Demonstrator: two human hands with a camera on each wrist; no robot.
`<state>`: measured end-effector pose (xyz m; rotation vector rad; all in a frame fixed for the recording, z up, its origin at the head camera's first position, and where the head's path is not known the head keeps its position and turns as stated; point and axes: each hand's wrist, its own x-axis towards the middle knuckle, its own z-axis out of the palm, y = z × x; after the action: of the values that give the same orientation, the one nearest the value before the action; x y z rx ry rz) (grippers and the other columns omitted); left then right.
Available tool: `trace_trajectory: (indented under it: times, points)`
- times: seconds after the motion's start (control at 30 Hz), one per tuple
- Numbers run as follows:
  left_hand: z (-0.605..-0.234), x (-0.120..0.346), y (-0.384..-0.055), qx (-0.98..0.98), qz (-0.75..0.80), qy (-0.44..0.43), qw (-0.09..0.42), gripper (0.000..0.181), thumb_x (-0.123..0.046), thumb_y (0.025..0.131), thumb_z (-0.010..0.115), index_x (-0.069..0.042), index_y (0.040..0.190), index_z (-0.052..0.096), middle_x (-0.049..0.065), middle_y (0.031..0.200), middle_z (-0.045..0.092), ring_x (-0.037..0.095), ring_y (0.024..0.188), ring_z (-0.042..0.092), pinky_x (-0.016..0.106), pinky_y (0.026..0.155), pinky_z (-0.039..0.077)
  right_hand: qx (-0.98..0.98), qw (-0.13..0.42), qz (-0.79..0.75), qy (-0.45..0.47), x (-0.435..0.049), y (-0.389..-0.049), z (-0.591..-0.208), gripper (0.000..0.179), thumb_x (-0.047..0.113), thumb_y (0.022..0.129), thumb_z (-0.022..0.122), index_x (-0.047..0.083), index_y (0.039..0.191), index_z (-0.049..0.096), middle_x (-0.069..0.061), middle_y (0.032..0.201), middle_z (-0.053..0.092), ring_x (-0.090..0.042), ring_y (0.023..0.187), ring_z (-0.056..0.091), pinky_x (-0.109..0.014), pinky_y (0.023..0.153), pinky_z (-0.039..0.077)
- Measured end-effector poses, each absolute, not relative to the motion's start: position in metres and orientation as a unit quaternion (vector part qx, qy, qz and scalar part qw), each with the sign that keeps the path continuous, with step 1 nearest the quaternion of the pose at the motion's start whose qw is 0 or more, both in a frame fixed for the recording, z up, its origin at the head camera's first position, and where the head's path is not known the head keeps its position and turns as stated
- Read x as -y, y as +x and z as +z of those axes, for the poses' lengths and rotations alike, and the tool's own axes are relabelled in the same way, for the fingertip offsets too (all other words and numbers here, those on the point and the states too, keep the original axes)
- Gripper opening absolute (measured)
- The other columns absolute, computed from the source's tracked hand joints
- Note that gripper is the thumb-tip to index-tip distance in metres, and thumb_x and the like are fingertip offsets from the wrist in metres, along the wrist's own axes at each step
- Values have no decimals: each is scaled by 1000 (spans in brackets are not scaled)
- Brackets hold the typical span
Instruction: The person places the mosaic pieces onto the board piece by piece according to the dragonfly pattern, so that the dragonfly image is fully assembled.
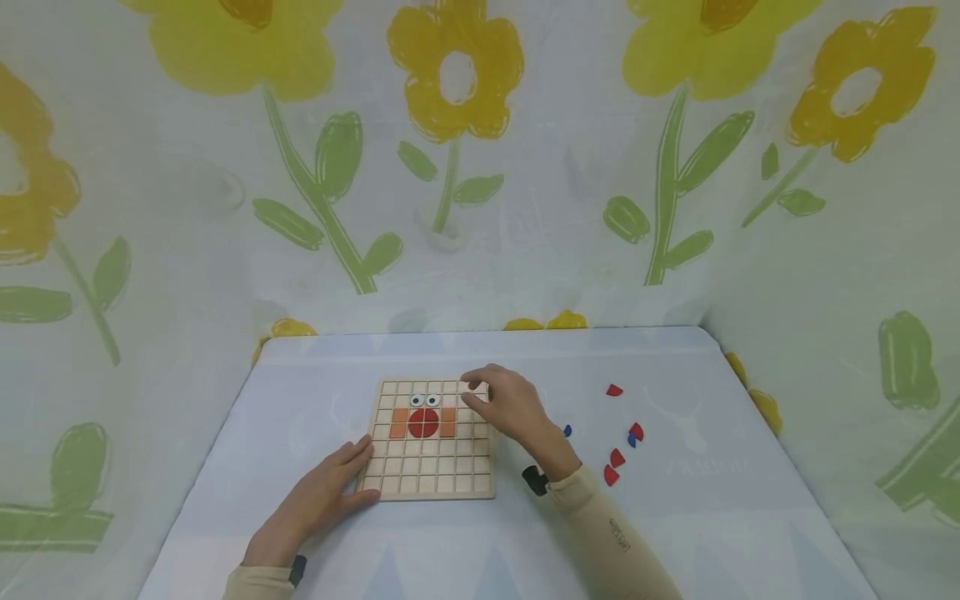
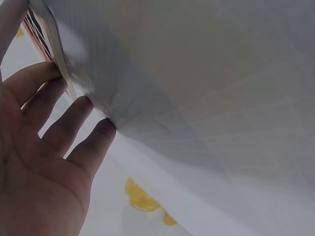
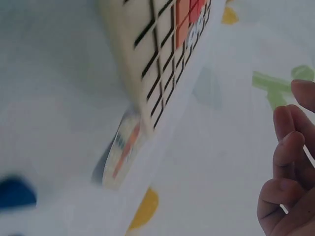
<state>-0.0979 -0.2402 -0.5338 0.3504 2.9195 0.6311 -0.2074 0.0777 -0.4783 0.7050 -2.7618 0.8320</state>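
A wooden grid board [image 1: 435,485] lies on the table. Two round eye tiles [image 1: 425,401] sit in its upper cells, above a red circle [image 1: 423,423] of quarter tiles. Orange square tiles [image 1: 447,422] flank the circle on both sides. My left hand [image 1: 322,492] rests along the board's left edge, its fingers [image 2: 69,125] extended and the thumb near the lower left corner. Over the board's upper right corner hovers my right hand [image 1: 512,406], fingers loosely bent, a gap between thumb and index finger, nothing visible between them.
Several red quarter tiles [image 1: 617,457] lie scattered right of the board, with small blue tiles [image 1: 567,430] among them. Beside the board in the right wrist view is a blurred pale piece [image 3: 121,150] with an orange stripe. A flower-printed cloth [image 1: 540,250] rises behind the table.
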Motion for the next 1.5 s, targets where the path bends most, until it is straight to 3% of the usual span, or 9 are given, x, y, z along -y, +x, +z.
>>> trace_trajectory:
  times: [0.13,0.53,0.9,1.03,1.17,1.5]
  points:
    - [-535,241,-98,-968,208,122,65,84,-51,86,76,-4,150,48,9,161,38,40,146,34,56,116,35,931,107,275,213,-107,-212,-480,28,34,93,75,20,118,75,9,102,71,-6,68,52,-22,55,47]
    - [-532,242,-98,-967,211,128,63,83,-51,87,75,-4,150,48,8,161,38,39,147,34,55,116,36,957,86,262,93,-203,-229,-487,35,32,93,75,16,124,72,-1,106,73,-18,78,57,-30,62,50]
    - [-529,240,-98,-968,207,122,69,83,-50,87,76,-4,151,47,8,162,37,40,147,33,56,117,35,967,-7,253,-6,-289,-242,-497,46,33,98,67,7,135,62,-16,119,68,-32,97,61,-46,78,57]
    - [-530,241,-98,-968,208,124,66,83,-50,88,75,-4,151,47,8,162,36,40,147,33,56,117,34,965,-56,252,-37,-303,-240,-504,49,33,97,68,5,137,59,-21,122,65,-37,104,60,-54,86,56]
    - [-530,241,-99,-968,210,121,70,84,-50,87,75,-3,151,47,8,162,36,40,147,33,57,117,34,965,-90,242,-53,-306,-238,-512,48,30,96,70,3,135,60,-22,119,64,-37,102,60,-54,85,56]
    - [-530,239,-97,-968,212,112,78,84,-51,86,76,-5,151,48,7,162,37,39,147,33,56,117,34,974,-83,209,-26,-296,-245,-519,37,29,93,74,4,119,70,-15,107,69,-31,94,62,-51,86,57]
